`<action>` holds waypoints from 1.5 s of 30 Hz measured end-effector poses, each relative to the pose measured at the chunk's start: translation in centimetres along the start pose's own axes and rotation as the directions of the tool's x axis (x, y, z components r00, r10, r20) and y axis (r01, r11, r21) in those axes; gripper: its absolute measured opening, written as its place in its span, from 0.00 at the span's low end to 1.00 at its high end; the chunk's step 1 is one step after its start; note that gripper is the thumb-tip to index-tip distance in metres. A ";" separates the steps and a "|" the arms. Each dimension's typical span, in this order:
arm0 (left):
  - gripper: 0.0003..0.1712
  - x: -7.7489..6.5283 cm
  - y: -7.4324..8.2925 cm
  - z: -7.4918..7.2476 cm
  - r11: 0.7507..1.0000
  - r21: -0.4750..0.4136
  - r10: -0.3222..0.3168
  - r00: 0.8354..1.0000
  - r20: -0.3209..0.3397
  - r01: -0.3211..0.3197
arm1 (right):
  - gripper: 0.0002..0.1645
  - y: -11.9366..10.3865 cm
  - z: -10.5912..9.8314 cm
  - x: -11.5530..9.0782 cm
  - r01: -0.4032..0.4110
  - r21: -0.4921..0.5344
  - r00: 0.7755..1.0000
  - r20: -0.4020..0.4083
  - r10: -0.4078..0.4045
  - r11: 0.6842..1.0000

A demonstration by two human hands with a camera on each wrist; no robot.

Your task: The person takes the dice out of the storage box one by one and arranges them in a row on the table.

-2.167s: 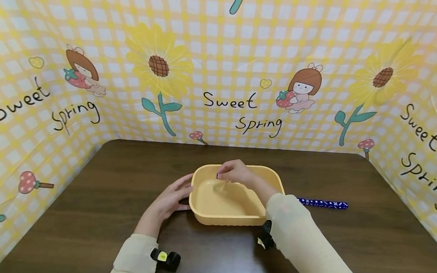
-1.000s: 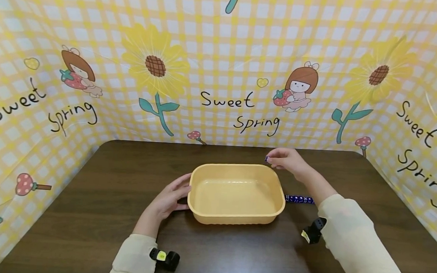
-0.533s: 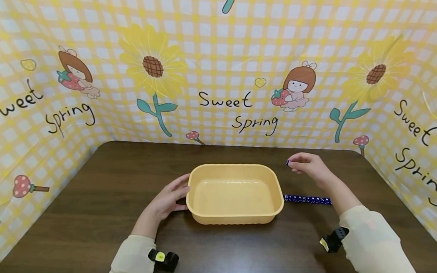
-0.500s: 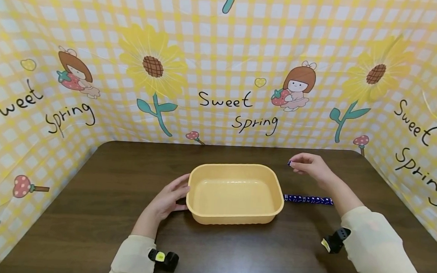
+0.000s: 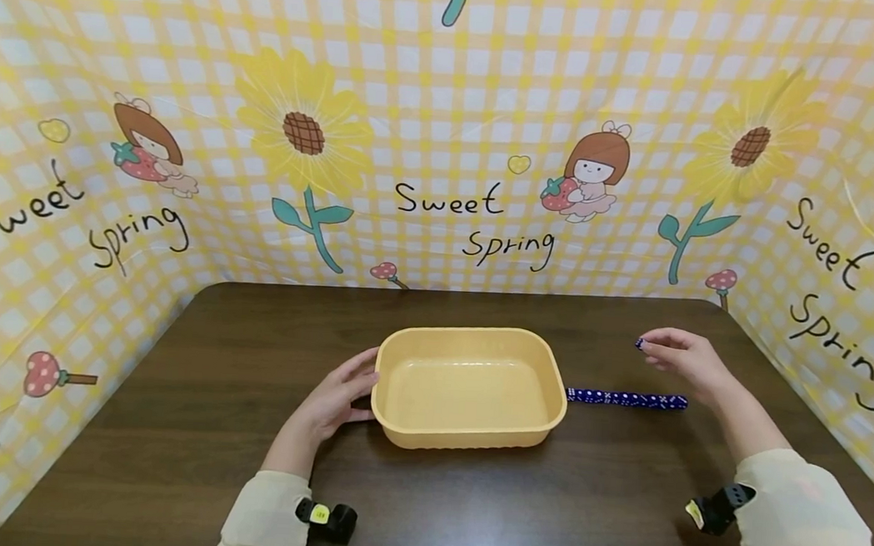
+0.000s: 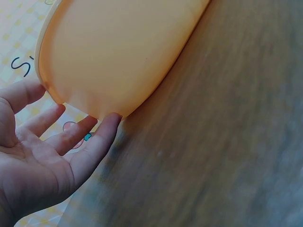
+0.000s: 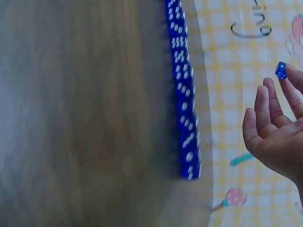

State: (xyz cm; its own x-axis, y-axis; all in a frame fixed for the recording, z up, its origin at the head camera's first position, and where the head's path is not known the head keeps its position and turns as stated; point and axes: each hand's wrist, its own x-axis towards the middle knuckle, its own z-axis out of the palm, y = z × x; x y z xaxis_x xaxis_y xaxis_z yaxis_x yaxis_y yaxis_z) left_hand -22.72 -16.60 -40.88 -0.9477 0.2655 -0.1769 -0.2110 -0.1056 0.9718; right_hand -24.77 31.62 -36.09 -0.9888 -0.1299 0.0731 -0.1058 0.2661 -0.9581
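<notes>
My right hand (image 5: 683, 359) pinches one blue die (image 7: 281, 70) with white pips between thumb and forefinger, raised above the table behind a row of dice. That row of blue dice (image 5: 628, 399) lies end to end on the table, running right from the yellow plastic basin (image 5: 468, 432). In the right wrist view the row of dice (image 7: 184, 94) stands apart from the hand. My left hand (image 5: 339, 396) rests against the basin's left end, fingers spread; in the left wrist view its fingertips touch the basin wall (image 6: 109, 56). No dice show inside the basin.
The dark wooden table (image 5: 212, 393) ends at a yellow checked cloth (image 5: 448, 98) that hangs round the back and sides. A black wrist camera sits on each sleeve, the left camera (image 5: 328, 519) near the table's front.
My right hand has moved from over the basin to the right, past its right end, carrying the die. More of the dice row now shows. My left hand stays at the basin.
</notes>
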 end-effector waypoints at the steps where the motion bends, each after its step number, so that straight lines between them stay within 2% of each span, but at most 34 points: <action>1: 0.29 0.0 0.0 0.0 1.000 0.000 -0.002 1.000 -0.006 0.002 | 0.04 0.3 -0.3 -0.2 -0.001 0.009 1.000 -0.007 0.001 1.000; 6: 0.29 0.0 0.0 0.1 1.000 0.006 0.001 1.000 -0.008 -0.001 | 0.05 1.7 -2.0 -1.3 -0.027 0.039 0.999 -0.039 0.029 0.999; 14: 0.30 0.1 -0.1 0.1 1.000 0.008 0.001 1.000 0.004 -0.001 | 0.04 4.8 -4.4 -2.1 -0.102 0.020 0.992 -0.077 0.103 0.995; 22: 0.30 0.0 -0.1 0.0 1.000 0.002 -0.005 1.000 -0.002 0.005 | 0.06 4.6 -4.6 -3.4 -0.143 0.102 0.987 -0.056 0.149 0.984; 28: 0.30 -0.1 0.0 0.0 1.000 0.000 -0.002 1.000 0.008 0.002 | 0.08 5.1 -5.0 -3.8 -0.172 0.084 0.983 -0.055 0.177 0.982; 32: 0.30 0.0 -0.1 0.0 1.000 -0.010 -0.001 1.000 0.013 0.001 | 0.07 5.5 -5.2 -3.9 -0.177 0.107 0.982 -0.052 0.184 0.978; 45: 0.31 0.2 -0.1 0.0 1.000 -0.016 -0.003 1.000 0.014 0.003 | 0.08 6.9 -5.6 -4.1 -0.172 0.071 0.983 -0.049 0.176 0.982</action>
State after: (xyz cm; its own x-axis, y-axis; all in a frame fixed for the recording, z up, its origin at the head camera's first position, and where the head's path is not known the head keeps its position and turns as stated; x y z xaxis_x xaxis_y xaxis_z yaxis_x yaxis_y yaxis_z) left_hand -22.86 -16.56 -41.01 -0.9437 0.2793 -0.1772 -0.2175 -0.1205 0.9686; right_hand -22.01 39.33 -41.50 -0.9960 -0.0339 -0.0833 0.0740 0.2161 -0.9736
